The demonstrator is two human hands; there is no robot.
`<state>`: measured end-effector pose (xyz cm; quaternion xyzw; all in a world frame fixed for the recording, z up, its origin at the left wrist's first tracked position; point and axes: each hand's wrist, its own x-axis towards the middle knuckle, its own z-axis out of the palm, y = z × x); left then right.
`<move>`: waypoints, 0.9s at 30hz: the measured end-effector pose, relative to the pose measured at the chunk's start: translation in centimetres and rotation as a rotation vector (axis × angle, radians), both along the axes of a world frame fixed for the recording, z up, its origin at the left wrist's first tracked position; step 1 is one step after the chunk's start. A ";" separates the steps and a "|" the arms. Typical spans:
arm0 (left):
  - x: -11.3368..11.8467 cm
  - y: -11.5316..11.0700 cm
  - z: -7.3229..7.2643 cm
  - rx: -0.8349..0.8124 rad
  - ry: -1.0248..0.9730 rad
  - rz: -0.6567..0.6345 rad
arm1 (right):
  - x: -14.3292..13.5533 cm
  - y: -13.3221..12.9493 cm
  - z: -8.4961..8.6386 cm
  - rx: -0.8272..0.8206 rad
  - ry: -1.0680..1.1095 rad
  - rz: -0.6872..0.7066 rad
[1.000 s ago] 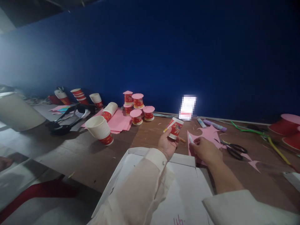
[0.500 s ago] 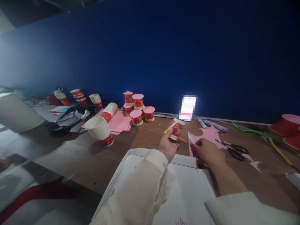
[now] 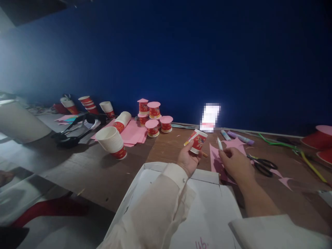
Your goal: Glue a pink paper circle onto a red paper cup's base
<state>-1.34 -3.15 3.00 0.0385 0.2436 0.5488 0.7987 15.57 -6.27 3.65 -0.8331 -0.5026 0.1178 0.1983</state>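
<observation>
My left hand (image 3: 188, 160) is closed round a small red paper cup (image 3: 198, 141) with a printed pattern, tilted above the table. A slim yellow-and-white stick (image 3: 190, 139) lies along the cup's side by my thumb. A brown stick end (image 3: 204, 155) shows on the other side of that hand; whether both are one piece I cannot tell. My right hand (image 3: 237, 166) pinches a white pen-like stick (image 3: 219, 143) over a cut pink paper sheet (image 3: 214, 160), its tip pointing up and away.
Black scissors (image 3: 264, 167), pink scraps and markers (image 3: 241, 137) lie at right. Behind are cups with pink paper tops (image 3: 153, 127) and a lit phone (image 3: 210, 117). Left stand stacked cups (image 3: 111, 141), pink sheets (image 3: 135, 135) and black headgear (image 3: 77, 131). A white box lid (image 3: 207, 207) lies before me.
My right hand has turned the white stick more upright and moved slightly right. My left hand still holds the cup, almost unmoved. The view has shifted slightly.
</observation>
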 end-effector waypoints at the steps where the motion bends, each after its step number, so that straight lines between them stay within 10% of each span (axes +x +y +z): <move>1: 0.0 0.0 0.0 -0.004 0.004 0.002 | 0.1 0.0 -0.2 0.056 0.028 -0.001; 16: -0.1 0.0 0.2 -0.002 0.002 -0.018 | 0.7 -0.2 -0.1 0.732 1.112 -0.216; 27: -0.1 0.0 0.3 -0.015 0.000 -0.007 | 0.1 -0.4 0.6 0.786 1.311 -0.120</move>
